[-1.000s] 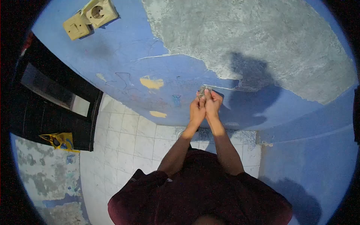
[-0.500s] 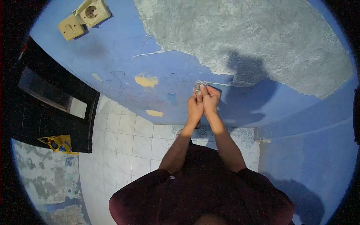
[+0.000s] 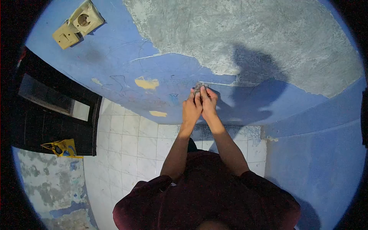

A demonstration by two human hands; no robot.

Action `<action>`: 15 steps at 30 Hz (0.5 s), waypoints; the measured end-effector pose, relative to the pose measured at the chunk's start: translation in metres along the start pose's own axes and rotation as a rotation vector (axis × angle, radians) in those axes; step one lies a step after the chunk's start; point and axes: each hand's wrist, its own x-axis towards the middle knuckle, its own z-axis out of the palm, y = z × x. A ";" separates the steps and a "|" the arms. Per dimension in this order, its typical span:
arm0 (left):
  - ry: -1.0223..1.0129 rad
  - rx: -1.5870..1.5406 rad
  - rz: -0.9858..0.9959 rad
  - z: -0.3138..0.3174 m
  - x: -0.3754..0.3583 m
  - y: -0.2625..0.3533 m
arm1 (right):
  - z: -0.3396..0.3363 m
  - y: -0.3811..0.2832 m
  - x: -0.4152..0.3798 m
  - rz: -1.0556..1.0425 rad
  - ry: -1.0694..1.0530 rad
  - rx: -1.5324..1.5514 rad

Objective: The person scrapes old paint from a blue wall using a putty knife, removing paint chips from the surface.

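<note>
Both hands come together in front of the blue wall [image 3: 161, 69], fingers closed on a small flat grey piece [image 3: 199, 86]; its exact kind I cannot make out. My left hand [image 3: 191, 110] grips it from the left, and my right hand [image 3: 209, 102] from the right with the thumb on its face. Just beyond the piece runs the ragged edge of the blue paint, with a thin whitish line. Above that lies a large bare grey plaster area [image 3: 191, 27]. Whether the piece touches the wall is hard to tell.
A beige socket and switch [image 3: 76, 25] are on the wall at upper left. Yellowish patches [image 3: 147, 83] mark the paint. To the left stands a dark door [image 3: 34, 119] with a yellow bag [image 3: 64, 148] by it. White floor tiles [image 3: 130, 145] lie below.
Both hands have shifted slightly left with the grey piece still between them. The view has moved a little, so the socket and the wall patches sit farther left.
</note>
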 end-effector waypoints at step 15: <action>0.009 -0.338 -0.090 0.024 -0.011 0.008 | -0.001 -0.020 0.002 -0.136 0.011 -0.320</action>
